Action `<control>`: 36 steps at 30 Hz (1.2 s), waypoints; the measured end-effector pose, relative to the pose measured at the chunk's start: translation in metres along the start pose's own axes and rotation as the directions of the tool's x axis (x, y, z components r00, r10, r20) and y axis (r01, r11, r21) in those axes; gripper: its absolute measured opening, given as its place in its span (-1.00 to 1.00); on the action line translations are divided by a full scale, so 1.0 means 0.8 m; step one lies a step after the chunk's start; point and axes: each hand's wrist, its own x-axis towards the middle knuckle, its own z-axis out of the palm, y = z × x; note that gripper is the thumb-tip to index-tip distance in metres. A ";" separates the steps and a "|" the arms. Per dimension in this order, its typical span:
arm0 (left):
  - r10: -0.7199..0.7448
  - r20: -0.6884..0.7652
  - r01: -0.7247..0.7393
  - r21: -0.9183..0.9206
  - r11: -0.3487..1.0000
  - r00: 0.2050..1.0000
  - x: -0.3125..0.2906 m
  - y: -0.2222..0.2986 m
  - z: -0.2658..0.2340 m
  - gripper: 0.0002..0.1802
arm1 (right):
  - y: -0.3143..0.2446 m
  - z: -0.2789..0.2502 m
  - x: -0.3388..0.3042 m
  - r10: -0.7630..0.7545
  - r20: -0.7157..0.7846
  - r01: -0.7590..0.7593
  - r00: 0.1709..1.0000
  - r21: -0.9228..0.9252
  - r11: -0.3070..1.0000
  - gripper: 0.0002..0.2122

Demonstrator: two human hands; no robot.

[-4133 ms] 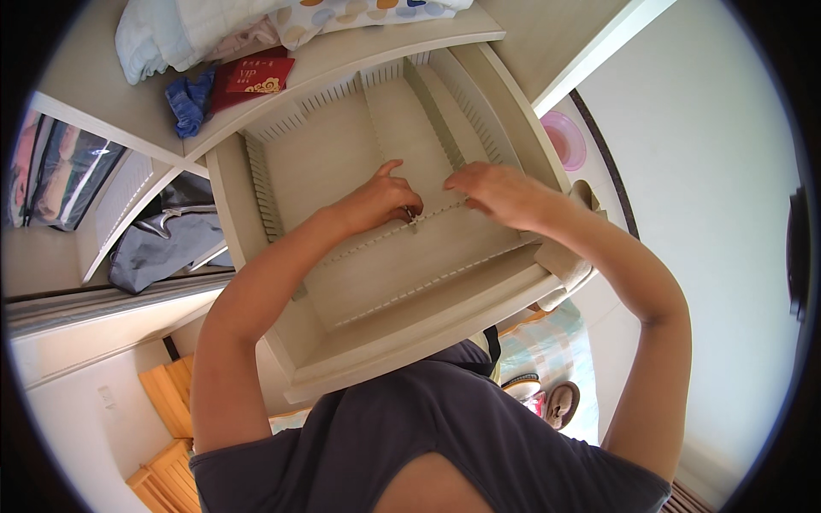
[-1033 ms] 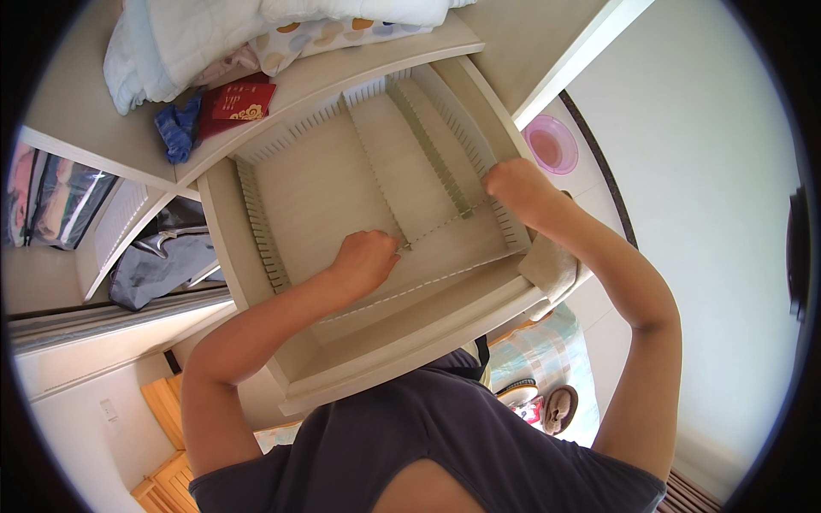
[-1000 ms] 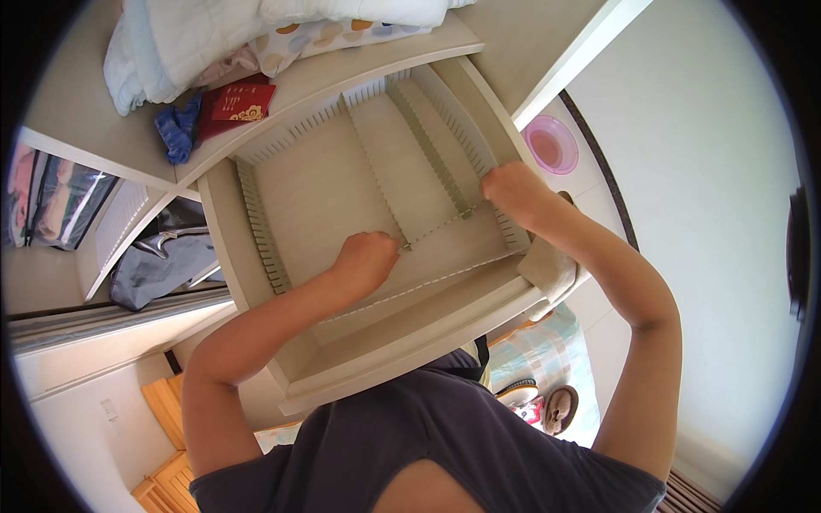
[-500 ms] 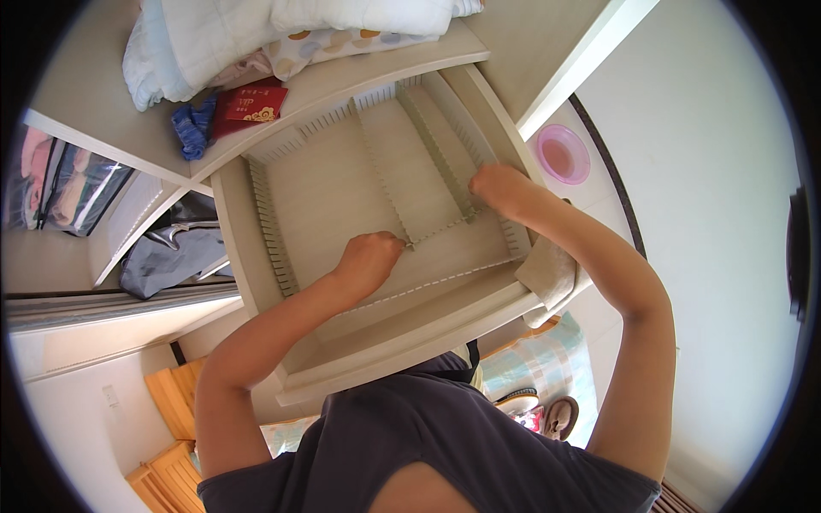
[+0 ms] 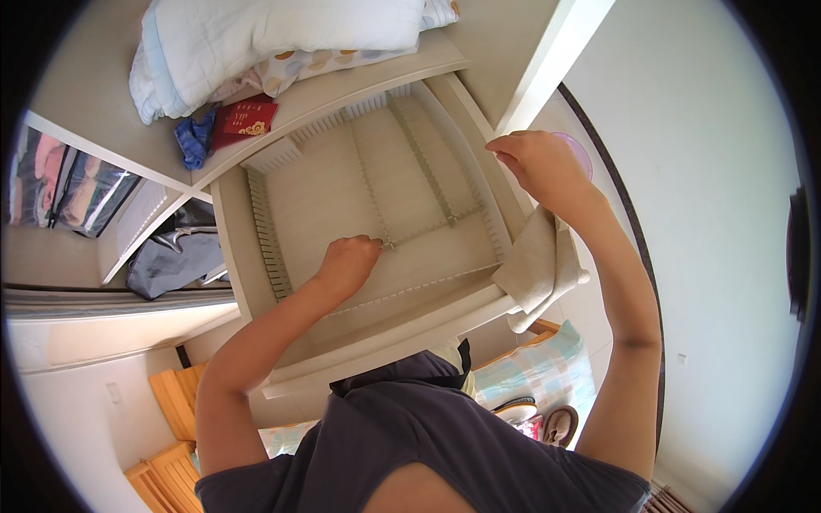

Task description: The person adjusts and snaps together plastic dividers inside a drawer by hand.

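Observation:
My left hand (image 5: 349,267) is closed over the drawer, its fingertips pinching a pale notched drawer divider (image 5: 369,192) near a crossing of the strips. My right hand (image 5: 543,168) is raised above the drawer's right edge, fingers pointing left and slightly apart, with nothing visible in it. Below both hands lies the pulled-out cream drawer (image 5: 321,201), lined on its sides by slotted strips. A greenish divider (image 5: 425,162) runs lengthwise on the right, and a short cross strip joins it to the one at my left hand.
A beige cloth (image 5: 539,261) hangs over the drawer's front right corner. Behind my right hand, a pink basin (image 5: 575,154) is partly hidden. Folded white bedding (image 5: 282,38), red packets (image 5: 246,118) and a blue cloth (image 5: 195,137) lie on the shelf above. Grey bags (image 5: 180,261) fill a left compartment.
My right hand has lifted off the divider's near right end and moved up and right past the drawer's side. My left hand stays at the strip crossing. The view has shifted slightly.

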 end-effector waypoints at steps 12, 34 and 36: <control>0.074 -0.042 -0.076 -0.054 0.996 0.996 0.003 -0.002 -0.009 -0.81 | -0.043 -0.022 -0.132 0.256 -0.208 -0.227 0.944 0.153 0.962 -0.84; 0.059 0.015 -0.061 0.127 0.990 0.998 -0.039 -0.073 0.003 -0.88 | -0.306 0.101 -0.314 0.616 -0.301 -0.534 0.728 0.314 0.785 -0.86; 0.047 0.061 -0.053 0.089 0.995 0.997 -0.045 -0.063 -0.009 -0.81 | -0.306 0.108 -0.332 0.634 -0.309 -0.553 0.708 0.315 0.771 -0.86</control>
